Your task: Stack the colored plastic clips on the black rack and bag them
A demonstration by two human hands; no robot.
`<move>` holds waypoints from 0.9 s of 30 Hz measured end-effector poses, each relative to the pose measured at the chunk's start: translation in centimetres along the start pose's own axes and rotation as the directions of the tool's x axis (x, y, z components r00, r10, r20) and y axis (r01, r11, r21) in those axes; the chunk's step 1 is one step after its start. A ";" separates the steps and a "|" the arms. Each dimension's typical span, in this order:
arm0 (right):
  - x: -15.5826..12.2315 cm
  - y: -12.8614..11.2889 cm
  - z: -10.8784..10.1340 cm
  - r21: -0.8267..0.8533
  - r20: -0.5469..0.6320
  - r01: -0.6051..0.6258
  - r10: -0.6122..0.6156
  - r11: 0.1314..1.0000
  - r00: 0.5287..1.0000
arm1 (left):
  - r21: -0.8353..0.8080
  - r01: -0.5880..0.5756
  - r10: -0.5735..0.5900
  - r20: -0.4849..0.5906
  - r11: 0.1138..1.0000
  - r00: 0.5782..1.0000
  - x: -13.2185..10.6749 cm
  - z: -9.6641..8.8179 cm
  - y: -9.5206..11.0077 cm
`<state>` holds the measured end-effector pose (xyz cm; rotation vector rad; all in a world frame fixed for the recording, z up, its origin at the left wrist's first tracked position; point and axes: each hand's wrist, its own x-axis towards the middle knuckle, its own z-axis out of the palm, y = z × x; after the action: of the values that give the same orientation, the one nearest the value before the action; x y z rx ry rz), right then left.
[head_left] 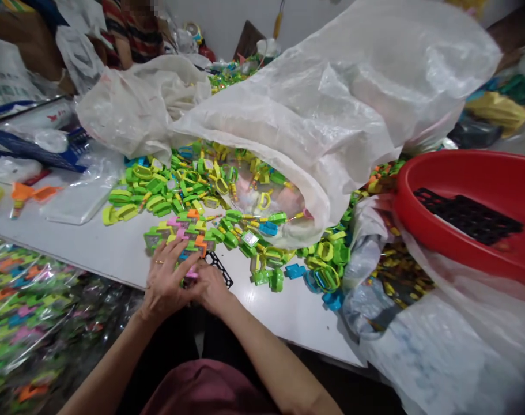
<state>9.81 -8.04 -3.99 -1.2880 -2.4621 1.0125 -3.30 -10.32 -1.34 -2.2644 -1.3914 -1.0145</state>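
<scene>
My left hand (169,276) lies with fingers stretched over rows of small plastic pieces (181,231) in green, pink, orange, yellow and blue. They sit close together on a black perforated tray (220,268), whose right end shows bare. My right hand (212,286) is beside it at the tray's near edge, fingers curled and partly hidden. A pink piece (191,273) shows between both hands; whether the right fingers grip it is hidden. Just beyond spreads a loose heap of green and yellow watch-shaped plastic pieces (167,187).
A large white plastic sack (344,109) lies open over the heap. To the right are a red basin (452,248) and a plastic bag (422,346). A blue basket (59,153) stands left. Bagged colourful pieces (24,311) lie below the table (98,253). Another person (135,34) is behind.
</scene>
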 end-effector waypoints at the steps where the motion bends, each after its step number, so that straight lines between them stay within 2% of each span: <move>1: 0.2 -0.2 -0.2 0.008 -0.001 0.019 -0.019 1.000 1.000 | 0.012 -0.004 0.004 0.000 1.000 1.000 0.1 -0.1 -0.1; 4: -0.3 0.2 -2.4 0.086 0.004 0.100 -0.101 0.991 0.995 | 0.023 -0.013 0.013 0.024 1.000 1.000 0.3 -0.5 -0.5; 7: -0.9 2.5 -7.6 0.156 0.006 0.082 -0.083 0.984 0.996 | 0.004 -0.026 0.026 0.014 1.000 1.000 0.2 -0.6 -1.1; 9: -0.2 4.7 -11.9 -0.025 -0.140 -0.036 0.032 0.999 0.990 | -0.002 -0.029 0.029 -0.015 1.000 0.999 0.0 -0.6 -1.4; 11: 1.6 6.6 -15.4 -0.257 -0.246 -0.201 0.137 0.945 0.960 | -0.017 -0.019 0.019 -0.009 1.000 1.000 0.1 -0.7 -1.5; 13: 3.8 7.8 -17.5 -0.421 -0.216 -0.296 0.222 0.857 0.951 | -0.082 0.016 -0.014 0.021 0.996 1.000 0.5 -1.2 -1.5; 15: 5.2 8.0 -18.1 -0.471 -0.177 -0.327 0.276 0.819 0.945 | -0.169 0.145 -0.150 -0.016 0.975 0.989 1.3 -2.1 -1.2; 17: 5.1 7.4 -17.7 -0.394 -0.209 -0.325 0.261 0.860 0.943 | -0.219 0.301 -0.327 -0.096 0.928 0.940 2.4 -2.9 -0.8; 18: 4.5 6.9 -17.1 -0.305 -0.247 -0.299 0.228 0.904 0.942 | -0.217 0.342 -0.371 -0.107 0.914 0.923 2.9 -3.1 -0.7; 20: 2.5 6.0 -15.0 -0.007 -0.287 -0.174 0.165 0.985 0.944 | -0.167 0.316 -0.322 -0.008 0.934 0.947 3.6 -3.0 -0.6; 21: 1.2 5.6 -13.5 0.195 -0.252 -0.090 0.139 0.977 0.958 | -0.139 0.273 -0.265 0.075 0.952 0.961 3.7 -2.6 -0.5; 22: -0.1 5.3 -11.6 0.412 -0.185 -0.026 0.112 0.911 0.976 | -0.116 0.237 -0.220 0.140 0.965 0.965 3.7 -2.2 -0.5; 24: -2.2 4.8 -7.4 0.765 -0.004 -0.023 0.040 0.643 0.999 | -0.080 0.213 -0.197 0.176 0.974 0.965 3.2 -1.3 -0.5; 26: -3.3 4.5 -3.6 0.906 0.005 -0.043 0.091 0.421 0.996 | -0.077 0.220 -0.207 0.148 0.973 0.967 2.6 -0.6 -0.6; 27: -3.3 4.3 -2.3 0.933 -0.017 -0.034 0.139 0.359 0.990 | -0.088 0.218 -0.204 0.141 0.972 0.969 2.4 -0.4 -0.6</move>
<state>15.66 -7.82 -4.59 -0.9476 -1.2044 1.9062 -3.29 -8.67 0.59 -2.3306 -1.7027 -1.0388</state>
